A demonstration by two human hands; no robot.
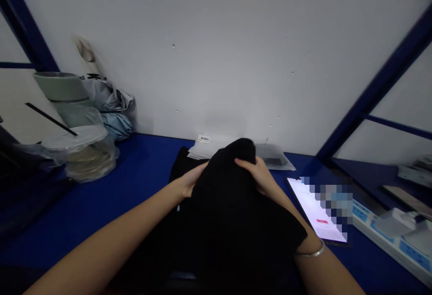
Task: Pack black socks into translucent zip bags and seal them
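A black cloth garment (pixel 229 196) is held up over the front of the blue table, its lower part draping toward me. My left hand (pixel 194 179) grips it from the left, with the fingers hidden behind the fabric. On the right, my right hand (pixel 258 172) pinches the cloth near its raised top edge, thumb in front. Part of the garment hangs over my right forearm, above a silver bangle (pixel 312 251). Small white lettering shows at the left of the black cloth. Behind it lie white plastic packets (pixel 202 144), one bearing a barcode label.
A phone (pixel 313 209) with a lit screen lies at the right, beside a white and blue power strip (pixel 388 234) with plugs. A lidded cup (pixel 87 155) with a black straw, a green container (pixel 64 90) and a bundled umbrella (pixel 118 124) stand left. A clear packet (pixel 275 156) lies by the wall.
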